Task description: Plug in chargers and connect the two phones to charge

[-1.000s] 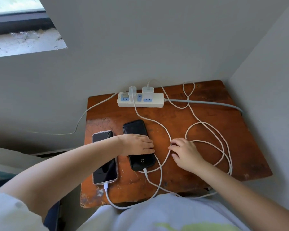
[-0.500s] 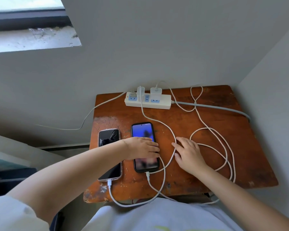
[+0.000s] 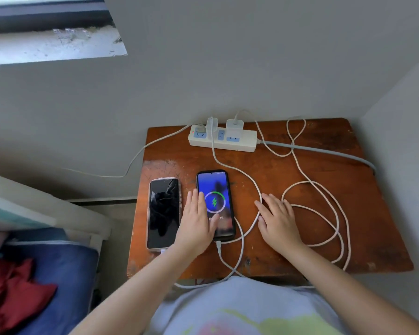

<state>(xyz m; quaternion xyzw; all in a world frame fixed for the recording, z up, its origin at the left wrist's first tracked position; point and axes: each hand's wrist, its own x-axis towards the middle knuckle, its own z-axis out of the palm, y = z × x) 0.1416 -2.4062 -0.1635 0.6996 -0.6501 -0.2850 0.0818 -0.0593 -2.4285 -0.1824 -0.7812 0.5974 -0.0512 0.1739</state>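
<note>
Two phones are laid side by side on the wooden table (image 3: 324, 213), screens up, with their ports turned toward the person so that each cable can be led in from the near edge. The black phone (image 3: 219, 187) shows a lit screen with a green charging symbol; its white cable (image 3: 237, 252) is seated in the bottom port and is routed up to the power strip (image 3: 244, 143) at the back edge against the wall. The pale phone (image 3: 163, 211), just to the left, has a dark screen; a connector is seen at its lower end, but whether it is charging cannot be told. Two white charger blocks (image 3: 235, 124) are inserted in the strip. The spare cable length is left in loose loops (image 3: 324, 213) on the right half of the table, apparently to keep slack off the ports.

The left hand (image 3: 198, 221) is laid flat, palm down, fingers spread and extended, over the lower left part of the black phone; nothing is gripped. The right hand (image 3: 278, 218) is laid flat on the table, fingers spread, touching the cable beside it without pinching it. The task is judged to be near completion
</note>
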